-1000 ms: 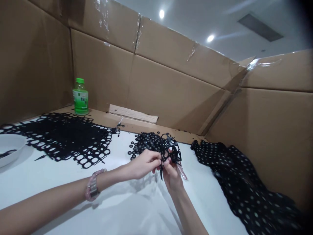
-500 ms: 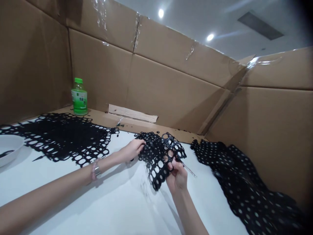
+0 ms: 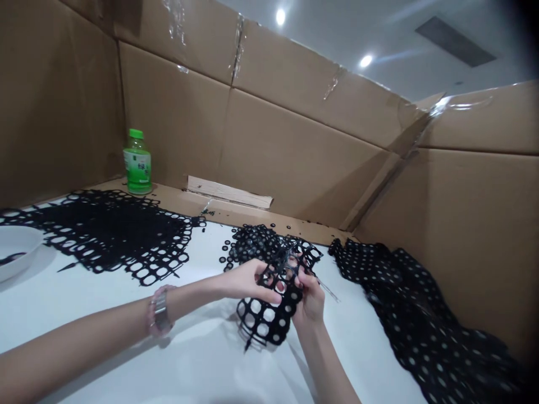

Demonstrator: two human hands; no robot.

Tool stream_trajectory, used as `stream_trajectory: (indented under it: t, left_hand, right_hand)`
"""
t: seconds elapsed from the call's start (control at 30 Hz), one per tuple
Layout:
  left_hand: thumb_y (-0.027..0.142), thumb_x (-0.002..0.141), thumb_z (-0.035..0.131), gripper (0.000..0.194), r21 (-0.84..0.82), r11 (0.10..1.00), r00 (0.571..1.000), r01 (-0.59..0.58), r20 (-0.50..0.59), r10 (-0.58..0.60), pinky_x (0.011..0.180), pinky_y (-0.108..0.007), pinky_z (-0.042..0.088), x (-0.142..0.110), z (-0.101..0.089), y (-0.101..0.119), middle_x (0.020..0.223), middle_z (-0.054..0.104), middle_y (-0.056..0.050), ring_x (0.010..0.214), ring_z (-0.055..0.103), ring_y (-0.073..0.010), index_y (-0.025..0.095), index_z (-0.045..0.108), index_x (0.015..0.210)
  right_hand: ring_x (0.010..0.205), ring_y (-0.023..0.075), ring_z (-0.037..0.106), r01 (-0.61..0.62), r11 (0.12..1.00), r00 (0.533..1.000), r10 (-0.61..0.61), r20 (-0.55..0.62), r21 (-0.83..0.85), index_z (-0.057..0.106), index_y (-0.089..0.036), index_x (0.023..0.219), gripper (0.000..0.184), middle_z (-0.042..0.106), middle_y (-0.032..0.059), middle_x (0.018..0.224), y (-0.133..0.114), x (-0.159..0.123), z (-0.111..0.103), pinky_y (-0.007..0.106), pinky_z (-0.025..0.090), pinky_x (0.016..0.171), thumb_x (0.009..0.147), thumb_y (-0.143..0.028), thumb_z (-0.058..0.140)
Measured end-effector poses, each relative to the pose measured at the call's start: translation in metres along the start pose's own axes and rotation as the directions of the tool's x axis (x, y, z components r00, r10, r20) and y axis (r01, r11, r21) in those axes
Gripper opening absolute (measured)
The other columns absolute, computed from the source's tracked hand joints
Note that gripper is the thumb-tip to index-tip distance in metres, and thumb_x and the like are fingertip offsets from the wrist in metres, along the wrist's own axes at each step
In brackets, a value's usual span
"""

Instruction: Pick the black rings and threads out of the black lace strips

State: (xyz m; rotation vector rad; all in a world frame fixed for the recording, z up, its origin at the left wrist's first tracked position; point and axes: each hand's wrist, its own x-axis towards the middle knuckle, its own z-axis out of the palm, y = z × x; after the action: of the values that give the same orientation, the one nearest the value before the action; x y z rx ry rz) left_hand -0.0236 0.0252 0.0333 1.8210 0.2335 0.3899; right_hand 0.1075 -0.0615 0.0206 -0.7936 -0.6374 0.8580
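Work in hand, as I judge it: handling a black perforated piece point(image 3: 283, 314) between two bare hands, above the white tabletop point(image 3: 202, 359), near the middle of the bench. Right hand point(image 3: 309, 297): thumb and fingers closed down in a pinch on the piece's right side; a thin rod point(image 3: 329, 291) sticks out beyond this hand, kind unclear. Left hand point(image 3: 252, 280): thumb stretched across the piece, fingers partly curled at its upper left, a gap between; whether it pinches or merely touches, I can't make out. Lower end hangs free toward the wearer. Next move, in my judgement, calls for a steady right pinch and a light left touch, since thin webbing could tear or snag

Surface: just behind the hands, a heap of small black rings point(image 3: 256, 240), a few strays at its left. Left, dark netting point(image 3: 113, 224) lies spread; nearer the edge, a white bowl point(image 3: 36, 238) with something dark inside. Right, a long dotted black sheet point(image 3: 400, 286), rumpled. Green bottle point(image 3: 138, 168) upright at the back

Room: taped cardboard walls point(image 3: 303, 134) around the bench; above, two ceiling lights point(image 3: 366, 60) lit and a grey ceiling panel point(image 3: 455, 41)
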Motion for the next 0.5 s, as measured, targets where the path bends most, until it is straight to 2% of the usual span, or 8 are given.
stream_trajectory:
  t: [0.13,0.2,0.33,0.4,0.5]
  left_hand:
    - [0.026,0.063,0.068,0.022,-0.075,0.997,0.999,-0.024,-0.024,0.022,0.060,-0.019,0.041,0.001,-0.009,0.006,0.070,0.059,0.002,0.065,0.052,-0.0103,0.012,0.062,0.078]
    - [0.021,0.064,0.067,0.019,-0.080,0.996,0.999,-0.044,-0.033,0.041,0.057,-0.018,0.040,0.002,-0.016,0.011,0.071,0.060,0.002,0.063,0.052,-0.0092,0.012,0.060,0.078]
    - [0.016,0.067,0.061,0.012,-0.027,0.994,0.994,-0.102,-0.041,0.101,0.058,-0.018,0.041,0.001,-0.026,0.016,0.074,0.061,0.001,0.065,0.053,-0.0094,0.012,0.057,0.078]
    - [0.015,0.068,0.059,0.011,-0.002,0.993,0.992,-0.118,-0.051,0.118,0.060,-0.019,0.041,0.001,-0.028,0.017,0.075,0.061,0.001,0.067,0.054,-0.0104,0.012,0.057,0.078]
    - [0.015,0.068,0.057,0.010,0.016,0.991,0.990,-0.131,-0.054,0.132,0.060,-0.020,0.042,0.001,-0.032,0.016,0.074,0.061,0.001,0.067,0.053,-0.0108,0.012,0.056,0.078]
  right_hand:
    - [0.050,0.0101,0.049,-0.043,0.998,0.998,0.046,-0.049,0.048,0.062,-0.021,0.074,0.023,0.058,-0.0041,0.061,-0.003,-0.002,0.005,0.022,0.041,0.045,0.053,-0.020,0.071]
    - [0.059,0.0120,0.054,-0.064,0.998,0.998,0.064,0.028,-0.013,0.064,-0.022,0.077,0.022,0.062,-0.0020,0.070,-0.003,-0.003,0.006,0.022,0.043,0.050,0.056,-0.020,0.072]
    - [0.075,0.0151,0.057,-0.079,0.975,0.977,0.117,0.181,-0.208,0.065,-0.022,0.078,0.019,0.065,-0.0010,0.078,-0.001,-0.005,0.008,0.027,0.046,0.071,0.060,-0.020,0.072]
    - [0.072,0.0143,0.056,-0.098,0.954,0.968,0.157,0.196,-0.284,0.066,-0.022,0.077,0.020,0.064,-0.0013,0.076,-0.002,-0.006,0.010,0.026,0.047,0.067,0.059,-0.020,0.073]
    - [0.056,0.0106,0.050,-0.156,0.943,0.952,0.224,0.211,-0.295,0.064,-0.019,0.075,0.017,0.059,-0.0025,0.064,-0.004,-0.006,0.013,0.021,0.042,0.048,0.060,-0.021,0.073]
